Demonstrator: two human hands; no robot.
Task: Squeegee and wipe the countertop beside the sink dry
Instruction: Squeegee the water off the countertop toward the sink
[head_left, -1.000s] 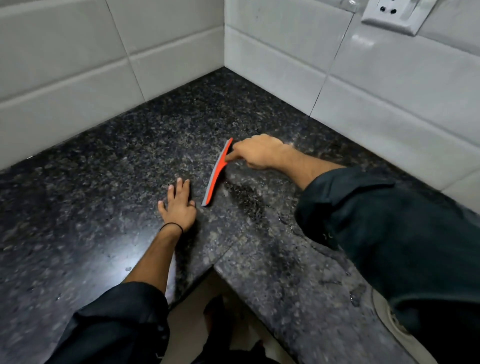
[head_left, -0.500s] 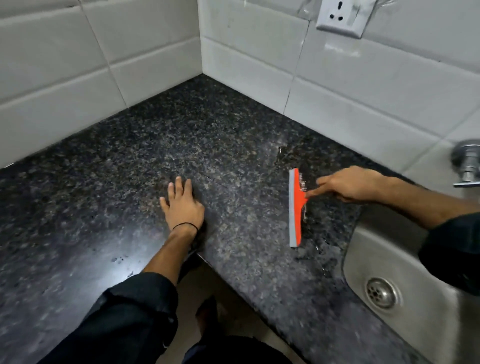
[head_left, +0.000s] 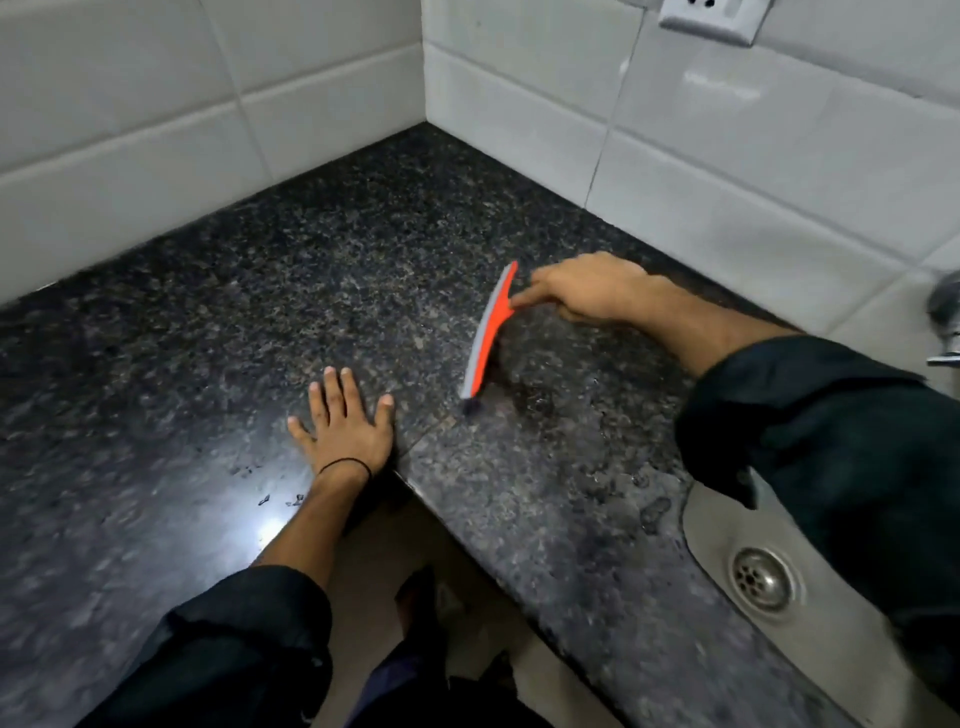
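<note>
An orange squeegee (head_left: 491, 332) with a grey rubber blade stands on the dark speckled granite countertop (head_left: 218, 322), blade edge down and slanted. My right hand (head_left: 587, 288) is closed around its handle, which the fingers hide. My left hand (head_left: 345, 423) lies flat on the counter with fingers spread, near the inner corner of the counter edge, left of the squeegee and apart from it. Wet patches and droplets (head_left: 540, 402) show on the granite to the right of the blade, toward the steel sink (head_left: 727, 525).
White tiled walls (head_left: 727, 171) meet in a corner behind the counter. A wall socket (head_left: 711, 18) sits at the top right. A tap (head_left: 948, 322) sticks out at the right edge. The sink drain (head_left: 761, 579) lies at the lower right. The floor and my feet show below the counter edge.
My right hand has swept the squeegee from the sink side back to the left across the counter, and the blade now slants. My left hand has stayed flat in place.
</note>
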